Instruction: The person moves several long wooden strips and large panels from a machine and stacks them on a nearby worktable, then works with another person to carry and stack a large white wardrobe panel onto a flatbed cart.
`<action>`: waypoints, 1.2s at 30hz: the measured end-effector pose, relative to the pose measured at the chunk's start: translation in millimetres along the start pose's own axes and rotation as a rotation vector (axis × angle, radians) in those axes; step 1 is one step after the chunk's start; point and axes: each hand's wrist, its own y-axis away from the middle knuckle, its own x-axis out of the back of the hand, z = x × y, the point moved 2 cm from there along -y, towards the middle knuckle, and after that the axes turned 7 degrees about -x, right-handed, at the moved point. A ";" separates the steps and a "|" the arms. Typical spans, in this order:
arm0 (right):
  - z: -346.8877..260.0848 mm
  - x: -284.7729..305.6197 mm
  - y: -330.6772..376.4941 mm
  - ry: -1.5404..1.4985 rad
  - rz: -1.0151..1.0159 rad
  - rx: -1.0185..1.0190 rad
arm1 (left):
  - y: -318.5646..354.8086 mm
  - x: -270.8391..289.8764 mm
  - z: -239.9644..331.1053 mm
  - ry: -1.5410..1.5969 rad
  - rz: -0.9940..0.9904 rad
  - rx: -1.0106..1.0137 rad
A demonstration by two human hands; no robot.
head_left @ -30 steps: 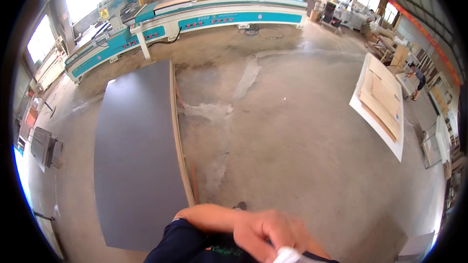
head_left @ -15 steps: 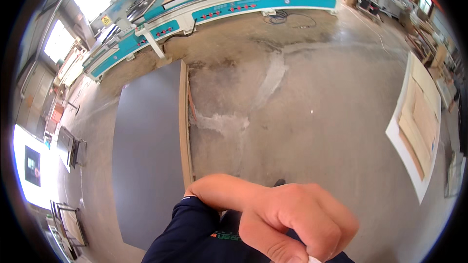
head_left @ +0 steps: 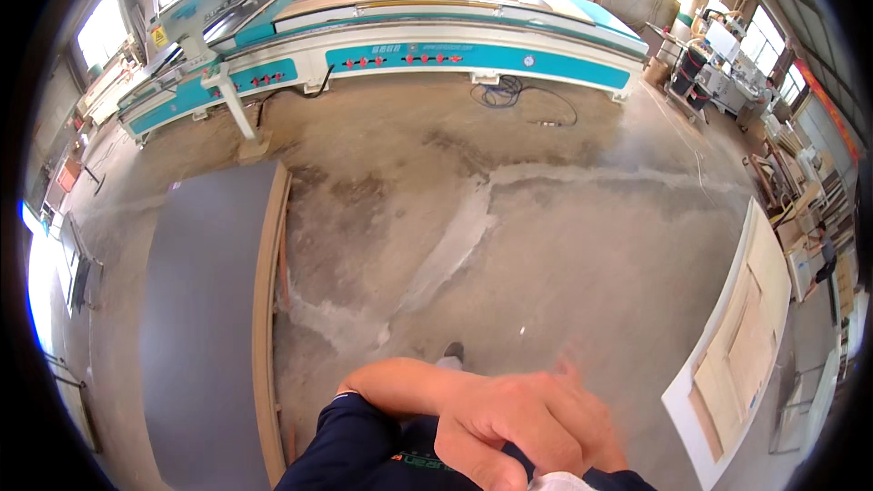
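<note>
My left hand point(head_left: 509, 418) reaches across in front of my body at the bottom of the view. Its fingers are curled, with the thumb pointing down beside a piece of white, cloth-like material point(head_left: 559, 482). Most of that material lies below the picture's edge, so its kind does not show. Just past the left knuckles is a smeared patch of skin, apparently my right hand point(head_left: 593, 409); its fingers are too blurred to read. A dark sleeve covers my left upper arm point(head_left: 341, 441).
Left of me lies a stack of large grey panels point(head_left: 209, 309). A long white and teal machine point(head_left: 400, 59) spans the far side, with a coiled cable point(head_left: 496, 93) at its foot. On the right, pale boards rest on a white sheet point(head_left: 682, 400). Another person point(head_left: 824, 255) is far right.
The view has tilted up and turned, bringing more of the machine and the right side into sight. My left hand sits slightly further left, and more white material shows below it.
</note>
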 end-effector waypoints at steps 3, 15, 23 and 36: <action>137.0 -26.0 7.5 -0.001 -0.323 -0.146 | -32.9 88.2 -22.2 0.020 -0.054 -0.019; 2.0 11.0 -276.4 0.103 -0.522 -0.696 | -94.7 423.0 -101.8 -0.163 -0.027 0.354; -250.4 104.0 -685.4 -0.171 -0.115 -0.164 | -73.9 665.3 -94.8 -0.631 0.483 0.772; -311.4 111.7 -933.6 0.254 -0.468 -0.150 | -42.9 1103.1 -114.6 -0.784 1.121 0.873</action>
